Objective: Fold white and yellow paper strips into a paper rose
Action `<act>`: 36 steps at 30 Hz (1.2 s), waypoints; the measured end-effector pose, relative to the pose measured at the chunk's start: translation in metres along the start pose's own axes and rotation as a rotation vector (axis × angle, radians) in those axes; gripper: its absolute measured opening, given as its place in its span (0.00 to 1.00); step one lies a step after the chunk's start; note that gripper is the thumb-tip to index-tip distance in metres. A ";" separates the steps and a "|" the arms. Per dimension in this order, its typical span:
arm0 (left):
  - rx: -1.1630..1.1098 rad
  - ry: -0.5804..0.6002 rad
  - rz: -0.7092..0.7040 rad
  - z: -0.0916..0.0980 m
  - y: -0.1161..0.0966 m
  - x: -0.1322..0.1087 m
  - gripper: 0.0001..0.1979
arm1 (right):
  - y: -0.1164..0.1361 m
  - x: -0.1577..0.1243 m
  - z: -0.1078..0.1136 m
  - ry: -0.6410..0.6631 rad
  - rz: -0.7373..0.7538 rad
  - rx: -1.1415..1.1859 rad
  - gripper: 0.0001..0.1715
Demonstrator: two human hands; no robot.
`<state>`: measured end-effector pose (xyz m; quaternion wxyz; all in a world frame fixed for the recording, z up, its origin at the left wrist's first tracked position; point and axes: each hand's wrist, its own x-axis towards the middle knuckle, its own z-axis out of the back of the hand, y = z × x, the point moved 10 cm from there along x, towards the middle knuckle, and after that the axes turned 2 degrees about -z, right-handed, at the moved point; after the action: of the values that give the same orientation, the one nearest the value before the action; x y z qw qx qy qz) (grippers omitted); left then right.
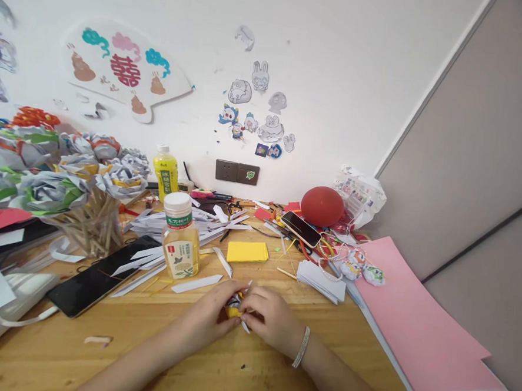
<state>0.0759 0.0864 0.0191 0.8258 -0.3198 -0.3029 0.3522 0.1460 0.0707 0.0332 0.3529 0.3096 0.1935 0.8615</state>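
Head view: at lower centre, left hand [216, 306] and right hand [272, 317], fingers [254, 302] curled nearly closed, pinch the paper [233, 312], where light, even pressure should avoid crushing it.

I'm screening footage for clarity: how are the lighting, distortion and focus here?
Head view: bright wall, with a soft shadow along the lower edge of the fan-shaped cutout; head view: dark upper right corner and slanting panel edges, likely wide-angle distortion; head view: the paper piece is largely covered by the left hand and right hand, so its sharpness is hard to judge.
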 end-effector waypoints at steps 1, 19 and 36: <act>0.000 0.001 0.001 0.000 -0.001 0.000 0.23 | 0.000 0.000 0.000 0.019 0.006 0.001 0.08; -0.031 -0.066 0.044 0.006 0.001 0.004 0.19 | 0.009 -0.001 0.003 -0.075 0.211 0.030 0.11; -0.009 -0.098 0.046 0.006 -0.011 0.005 0.17 | -0.016 0.003 0.002 0.025 -0.127 -0.091 0.04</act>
<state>0.0788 0.0864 0.0322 0.8002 -0.3127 -0.3372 0.3850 0.1532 0.0843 0.0269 0.4181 0.2698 0.1775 0.8491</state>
